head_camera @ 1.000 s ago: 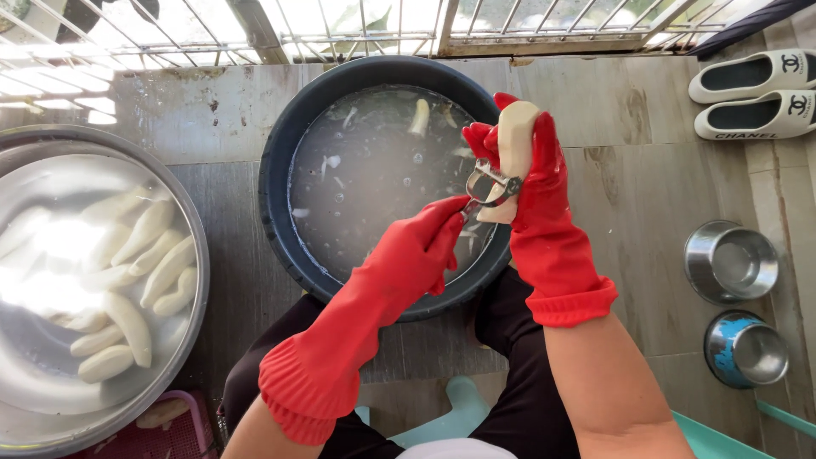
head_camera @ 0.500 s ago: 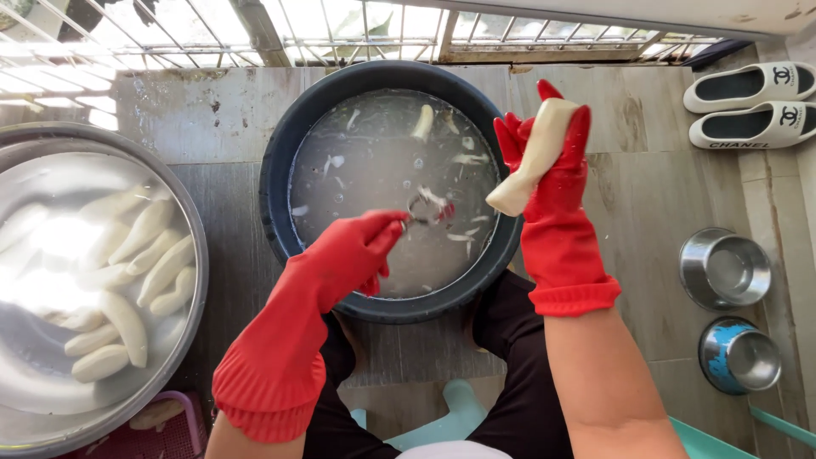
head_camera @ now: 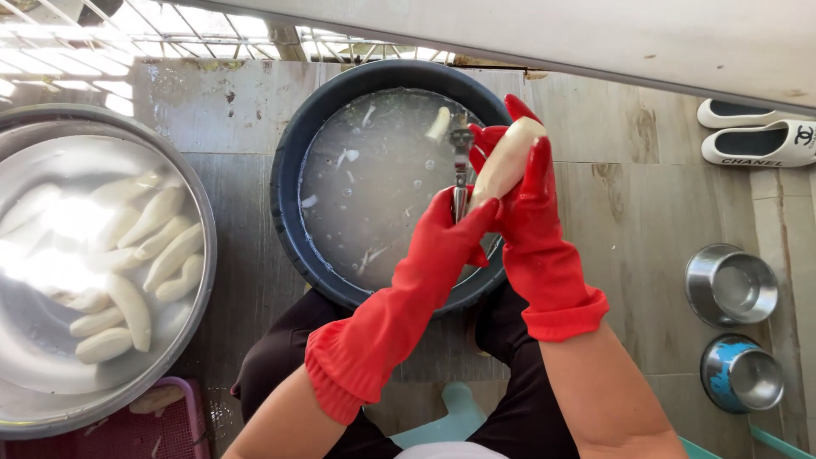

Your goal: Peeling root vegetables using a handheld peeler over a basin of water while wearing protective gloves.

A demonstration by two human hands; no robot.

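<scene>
Both my hands wear long red rubber gloves. My right hand point(head_camera: 529, 191) holds a pale peeled root point(head_camera: 501, 163) tilted over the right rim of a dark round basin point(head_camera: 293, 127) of cloudy water with floating peelings. My left hand point(head_camera: 450, 225) grips a metal peeler point(head_camera: 461, 166), its head pointing away from me, right beside the root's left side. One more pale piece point(head_camera: 439, 123) floats at the basin's far side.
A big metal bowl point(head_camera: 200, 212) of water at the left holds several peeled pale roots. Two small metal bowls point(head_camera: 731, 285) point(head_camera: 742, 374) stand on the floor at the right. White slippers point(head_camera: 756, 136) lie at the far right. A pink basket point(head_camera: 170, 425) sits at the lower left.
My left hand dipped the peeler toward the water, then brought it back up against the root. My right hand with the root moved slightly left and lower. The view tilted down.
</scene>
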